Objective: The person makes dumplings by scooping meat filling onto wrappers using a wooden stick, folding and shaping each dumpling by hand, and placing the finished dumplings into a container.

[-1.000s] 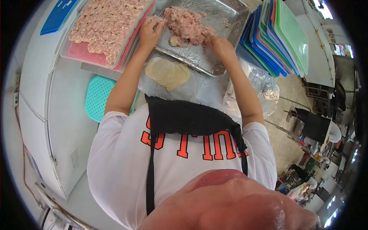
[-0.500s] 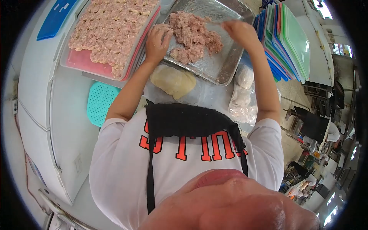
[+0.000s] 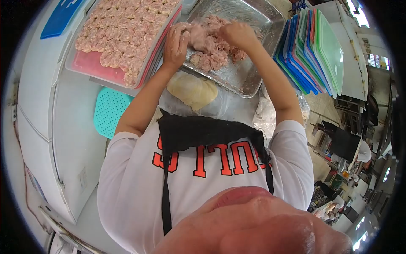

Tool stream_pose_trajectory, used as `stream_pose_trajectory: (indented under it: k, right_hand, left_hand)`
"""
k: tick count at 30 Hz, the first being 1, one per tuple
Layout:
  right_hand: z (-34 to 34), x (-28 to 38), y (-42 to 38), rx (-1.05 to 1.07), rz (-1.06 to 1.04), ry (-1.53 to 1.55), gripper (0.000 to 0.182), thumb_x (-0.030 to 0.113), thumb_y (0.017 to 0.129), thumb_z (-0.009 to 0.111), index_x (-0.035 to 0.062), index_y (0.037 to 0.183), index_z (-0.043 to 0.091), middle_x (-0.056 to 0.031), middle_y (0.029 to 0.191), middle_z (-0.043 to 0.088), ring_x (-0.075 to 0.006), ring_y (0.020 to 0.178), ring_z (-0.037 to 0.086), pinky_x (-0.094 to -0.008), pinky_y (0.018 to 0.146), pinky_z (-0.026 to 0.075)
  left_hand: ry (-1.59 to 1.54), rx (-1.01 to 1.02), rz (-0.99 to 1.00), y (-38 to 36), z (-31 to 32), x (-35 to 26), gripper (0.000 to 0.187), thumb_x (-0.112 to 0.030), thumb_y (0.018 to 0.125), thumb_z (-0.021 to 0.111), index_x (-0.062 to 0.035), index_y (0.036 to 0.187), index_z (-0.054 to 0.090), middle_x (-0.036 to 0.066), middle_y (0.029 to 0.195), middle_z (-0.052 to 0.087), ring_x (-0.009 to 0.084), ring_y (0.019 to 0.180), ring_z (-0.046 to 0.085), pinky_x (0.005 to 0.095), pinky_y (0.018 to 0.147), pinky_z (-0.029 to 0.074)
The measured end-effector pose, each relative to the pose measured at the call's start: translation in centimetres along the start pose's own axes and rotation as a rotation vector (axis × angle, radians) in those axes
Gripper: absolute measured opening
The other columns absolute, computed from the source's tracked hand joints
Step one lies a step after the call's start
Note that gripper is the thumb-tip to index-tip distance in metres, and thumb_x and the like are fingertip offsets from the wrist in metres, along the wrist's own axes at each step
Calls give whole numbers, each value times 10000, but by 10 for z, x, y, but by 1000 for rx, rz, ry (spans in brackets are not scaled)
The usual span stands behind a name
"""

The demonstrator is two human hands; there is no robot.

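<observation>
A mound of pink minced meat (image 3: pixel 213 57) lies in a metal tray (image 3: pixel 249 86). At the tray's left edge, my left hand (image 3: pixel 174 51) is curled with its fingers up, around something topped with minced meat; its underside is hidden in the palm. My right hand (image 3: pixel 240 36) is closed above the mound, knuckles up. The thin tool it grips is mostly hidden, and the meat beside it is smeared by motion. A stack of pale yellow dough wrappers (image 3: pixel 192 89) rests on plastic just in front of me. Left of my left hand, open meat dumplings (image 3: pixel 122 34) fill most of a pink-lined tray (image 3: pixel 86 63).
A turquoise perforated basket (image 3: pixel 111 112) sits at the left below the dumpling tray. Plastic-wrapped pale lumps (image 3: pixel 264 112) lie near my right forearm. Coloured plastic lids (image 3: pixel 311 51) stand stacked at the right. A blue board (image 3: pixel 59 19) is at the upper left. Other people work further off.
My right hand has moved left and slightly down, from the tray's right side to above the meat. My left hand has stayed near the tray's left edge. The view has shifted slightly.
</observation>
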State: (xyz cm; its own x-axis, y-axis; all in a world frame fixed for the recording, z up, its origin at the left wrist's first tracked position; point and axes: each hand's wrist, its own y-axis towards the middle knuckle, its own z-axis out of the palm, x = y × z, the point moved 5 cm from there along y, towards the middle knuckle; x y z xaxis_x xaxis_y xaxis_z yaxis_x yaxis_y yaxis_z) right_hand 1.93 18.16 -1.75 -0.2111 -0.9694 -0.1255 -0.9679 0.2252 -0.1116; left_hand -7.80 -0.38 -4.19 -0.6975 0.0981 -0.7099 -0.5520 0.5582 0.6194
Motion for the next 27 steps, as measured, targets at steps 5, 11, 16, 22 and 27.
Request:
stream_pose_trajectory:
  k: [5, 11, 16, 22, 27]
  right_hand:
    - [17, 30, -60, 10, -182, 64, 309, 365, 909, 508, 97, 824, 637, -113, 799, 664, -323, 747, 645, -437, 633, 511]
    - [-50, -41, -76, -75, 28, -89, 333, 382, 916, 500, 96, 869, 664, -120, 827, 664, -325, 778, 643, -436, 656, 509]
    - [12, -114, -41, -82, 226, -94, 280, 318, 908, 497, 96, 878, 665, -130, 842, 666, -324, 781, 650, -452, 672, 519]
    - [33, 3, -65, -100, 40, 92, 207, 251, 874, 505, 90, 888, 635, -140, 809, 659, -326, 774, 651, -438, 665, 523]
    - [-11, -3, -91, 24, -63, 44, 294, 345, 913, 499, 88, 878, 638, -149, 703, 633, -331, 763, 640, -437, 693, 513]
  left_hand:
    - [3, 51, -24, 4, 1, -3, 243, -185, 938, 459, -53, 1114, 562, 155, 1133, 549, 342, 1111, 493, 404, 969, 376]
    - [81, 92, -20, 3, 4, -3, 272, -220, 939, 469, -74, 1155, 548, 149, 1148, 546, 350, 1106, 497, 412, 951, 383]
    - [107, 97, -37, -3, 6, 4, 297, -242, 939, 470, -88, 1182, 545, 154, 1162, 544, 365, 1099, 497, 423, 955, 378]
    - [102, 121, -38, -4, 6, 1, 323, -268, 935, 470, -96, 1199, 541, 162, 1191, 535, 368, 1118, 487, 423, 948, 379]
    - [118, 106, -38, -10, 7, 7, 386, -289, 925, 490, -63, 1237, 514, 196, 1209, 531, 384, 1135, 484, 444, 959, 370]
